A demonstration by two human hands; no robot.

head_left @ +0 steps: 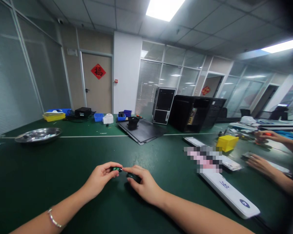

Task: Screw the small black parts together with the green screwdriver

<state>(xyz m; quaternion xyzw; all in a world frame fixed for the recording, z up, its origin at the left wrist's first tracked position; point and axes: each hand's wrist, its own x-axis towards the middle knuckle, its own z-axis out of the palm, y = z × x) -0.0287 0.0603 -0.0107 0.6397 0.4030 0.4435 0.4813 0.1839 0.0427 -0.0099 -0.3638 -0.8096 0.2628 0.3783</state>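
Observation:
My left hand (100, 178) pinches a small green circuit board (116, 169) between thumb and fingers, just above the table. My right hand (146, 186) is closed around a small dark rounded piece (133, 177), whose kind I cannot make out. The right index finger stretches toward the board, its tip at or very near the board's right end. Both hands are close together over the green tabletop (88, 156).
A white power strip (230, 190) lies to my right, near a yellow bin (227, 143) and a co-worker's hands (261, 164). Ahead are a black panel (146, 135) and computer cases (164, 105). A metal tray (39, 135) sits far left, before small blue bins (98, 117).

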